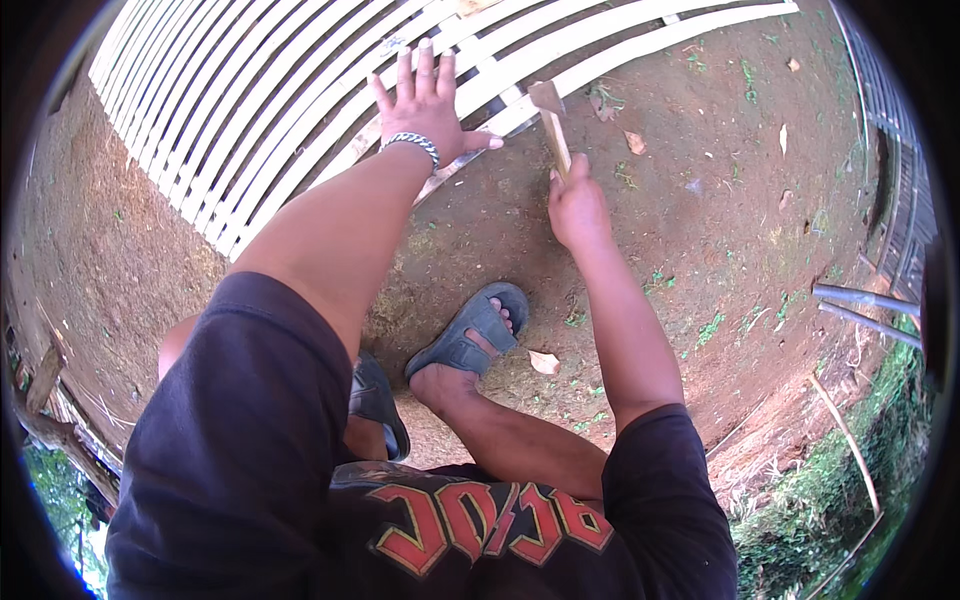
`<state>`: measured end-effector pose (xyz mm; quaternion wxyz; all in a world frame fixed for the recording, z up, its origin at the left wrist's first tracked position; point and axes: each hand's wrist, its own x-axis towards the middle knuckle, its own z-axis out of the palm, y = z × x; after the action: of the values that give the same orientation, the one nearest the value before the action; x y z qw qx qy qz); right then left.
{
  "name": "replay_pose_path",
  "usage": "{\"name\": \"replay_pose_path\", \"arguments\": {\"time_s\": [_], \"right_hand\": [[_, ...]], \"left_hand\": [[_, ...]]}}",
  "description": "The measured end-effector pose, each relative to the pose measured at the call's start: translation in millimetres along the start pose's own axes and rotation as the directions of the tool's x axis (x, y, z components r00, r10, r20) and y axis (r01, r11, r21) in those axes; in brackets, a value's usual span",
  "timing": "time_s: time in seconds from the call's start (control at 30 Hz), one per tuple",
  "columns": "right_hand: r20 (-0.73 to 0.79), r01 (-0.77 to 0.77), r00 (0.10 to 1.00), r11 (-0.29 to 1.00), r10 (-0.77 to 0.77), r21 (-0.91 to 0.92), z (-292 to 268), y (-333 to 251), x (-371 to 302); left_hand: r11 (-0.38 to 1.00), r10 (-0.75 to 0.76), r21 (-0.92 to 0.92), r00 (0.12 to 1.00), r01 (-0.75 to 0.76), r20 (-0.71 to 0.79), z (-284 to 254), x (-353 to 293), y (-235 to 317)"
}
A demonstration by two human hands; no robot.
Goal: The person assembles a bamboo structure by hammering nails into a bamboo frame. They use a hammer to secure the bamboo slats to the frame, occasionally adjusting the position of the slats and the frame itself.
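beyond the 2 sandals [488, 322], the right grip [579, 208] is curled around a wooden-handled tool [556, 140], its head beside the pale slats [640, 47], over which the left grip [422, 112] is spread, likely to be struck if a swing strayed left or the handle slipped.

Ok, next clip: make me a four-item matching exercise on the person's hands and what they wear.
1. Left hand
2. Right hand
3. Bracelet
4. Sandals

A. Blue-grey, on the feet
B. Closed around a tool's wooden handle
C. Silver-coloured, around a wrist
D. Spread over pale slats

Pairs: 1-D, 2-B, 3-C, 4-A
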<state>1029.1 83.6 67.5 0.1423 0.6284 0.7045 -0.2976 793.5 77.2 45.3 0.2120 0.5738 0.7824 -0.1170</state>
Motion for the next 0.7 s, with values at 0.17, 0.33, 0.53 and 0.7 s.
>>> {"name": "replay_pose_path", "arguments": {"time_s": [0.17, 0.33, 0.53, 0.7], "right_hand": [[0.007, -0.001, 1.0, 1.0, 0.001, -0.009, 5, -2, 5], [-0.091, 0.022, 0.996, 0.99, -0.009, 0.139, 0, -14, -10], [-0.217, 0.097, 0.975, 0.976, -0.054, 0.195, 0, -23, -24], [0.022, -0.018, 1.0, 0.993, 0.015, 0.119, 5, -8, -4]], "left_hand": [[0.999, 0.0, -0.052, 0.999, 0.002, 0.036, 0, 5, -7], [0.999, -0.003, -0.037, 0.999, 0.005, 0.04, -2, 6, -5], [1.0, 0.009, -0.03, 1.0, -0.008, 0.012, 3, 7, -4], [1.0, -0.005, -0.03, 1.0, 0.006, 0.031, -3, 8, -3]]}}
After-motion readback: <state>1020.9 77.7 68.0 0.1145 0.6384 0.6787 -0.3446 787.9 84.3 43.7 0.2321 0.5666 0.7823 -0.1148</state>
